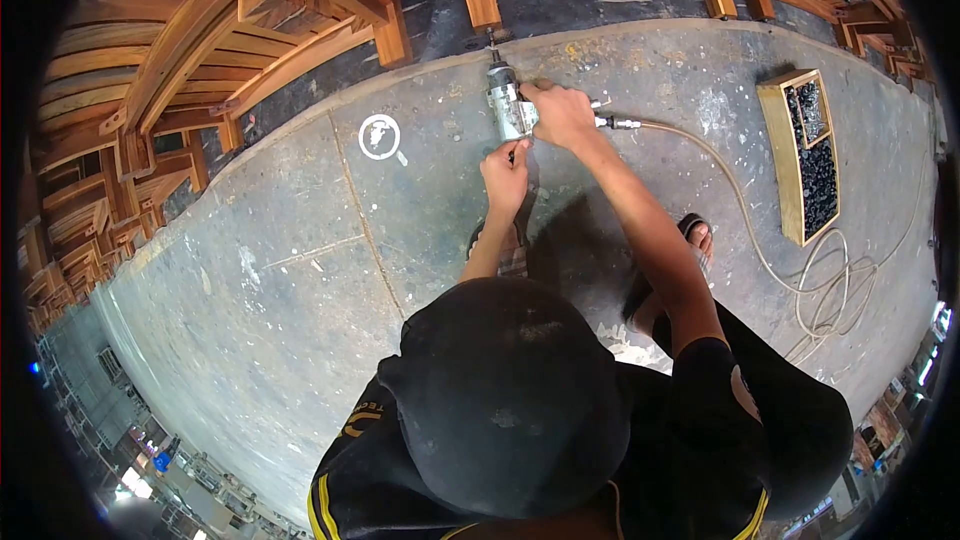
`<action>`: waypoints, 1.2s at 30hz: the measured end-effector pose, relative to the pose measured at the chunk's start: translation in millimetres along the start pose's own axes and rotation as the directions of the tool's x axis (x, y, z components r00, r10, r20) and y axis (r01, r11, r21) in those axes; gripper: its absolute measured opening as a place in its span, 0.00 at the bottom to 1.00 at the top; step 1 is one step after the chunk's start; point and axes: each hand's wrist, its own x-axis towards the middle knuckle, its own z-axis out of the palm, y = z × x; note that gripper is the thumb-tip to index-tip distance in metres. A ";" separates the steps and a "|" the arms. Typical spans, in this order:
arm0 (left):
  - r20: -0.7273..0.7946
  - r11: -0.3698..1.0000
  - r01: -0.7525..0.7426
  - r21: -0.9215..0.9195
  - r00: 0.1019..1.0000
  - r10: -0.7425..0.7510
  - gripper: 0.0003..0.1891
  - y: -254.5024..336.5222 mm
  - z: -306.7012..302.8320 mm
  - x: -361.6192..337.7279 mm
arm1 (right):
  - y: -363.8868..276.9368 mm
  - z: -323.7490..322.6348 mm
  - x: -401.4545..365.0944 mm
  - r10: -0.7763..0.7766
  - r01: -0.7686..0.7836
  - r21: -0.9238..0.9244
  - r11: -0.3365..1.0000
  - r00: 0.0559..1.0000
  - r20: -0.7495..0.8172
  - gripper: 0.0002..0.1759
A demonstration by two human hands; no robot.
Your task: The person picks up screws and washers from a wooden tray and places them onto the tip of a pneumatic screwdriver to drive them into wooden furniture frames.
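An air impact wrench (505,100), silver and dark grey, points away from me with a thin driver bit at its nose. My right hand (562,115) is wrapped round its handle from the right side. At the back end of the tool, my left hand (506,178) is closed with thumb and fingertips against its rear. An air hose (690,134) runs off to the right from a metal coupling below the handle. Just beyond the bit stands the leg of a wooden piece of furniture (480,2), its foot close to the bit's tip.
Slatted wooden furniture (285,50) lines the far side and left. A wooden box (790,165) with compartments of small black parts stands on the concrete floor (290,200) at right. Loose hose loops (835,290) lie nearby. Below are a black cap (510,390) and a sandalled foot (700,238).
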 end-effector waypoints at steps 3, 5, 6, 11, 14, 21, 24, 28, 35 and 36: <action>0.008 0.999 -0.002 0.039 1.000 0.001 0.13 -0.6 -1.0 -1.1 | 0.9 0.6 0.7 -0.003 0.003 -0.013 1.000 1.000 0.012 0.28; 0.011 1.000 -0.004 0.031 1.000 0.003 0.13 -2.2 -0.8 -1.0 | 0.3 0.6 0.4 0.001 -0.001 -0.012 1.000 1.000 0.017 0.28; 0.010 1.000 -0.007 0.022 1.000 0.007 0.13 -2.5 -0.6 -0.5 | 0.7 0.8 0.9 0.004 -0.003 -0.013 1.000 1.000 0.021 0.28; 0.024 1.000 0.012 0.004 1.000 -0.012 0.12 -2.5 -1.4 1.7 | 0.3 1.4 1.0 0.006 -0.006 0.003 1.000 1.000 -0.001 0.26; 0.028 1.000 -0.011 0.015 1.000 0.011 0.12 -1.2 -3.1 1.4 | 0.8 3.4 1.0 -0.002 0.002 0.014 1.000 1.000 -0.018 0.26; 0.023 1.000 -0.006 0.005 1.000 0.006 0.12 -1.8 -2.2 2.0 | -0.1 2.1 2.8 0.009 -0.009 -0.005 1.000 1.000 0.010 0.27; 0.021 0.999 0.009 0.046 1.000 -0.010 0.12 -3.4 -1.3 0.6 | -1.1 1.4 1.2 0.002 -0.001 -0.014 1.000 1.000 0.006 0.27; 0.010 0.999 -0.024 0.046 1.000 0.024 0.12 -11.9 0.3 0.7 | -3.3 -0.5 1.6 0.006 -0.006 -0.016 1.000 1.000 0.015 0.27; 0.277 0.816 0.400 -0.417 0.911 -0.306 0.13 -0.3 -25.5 -4.5 | -1.1 3.5 0.5 0.006 -0.006 0.002 1.000 1.000 -0.017 0.28; 0.296 0.806 0.420 -0.418 0.901 -0.316 0.13 -0.6 -26.0 -4.2 | -1.1 3.4 0.5 0.006 -0.006 0.015 1.000 0.999 -0.031 0.27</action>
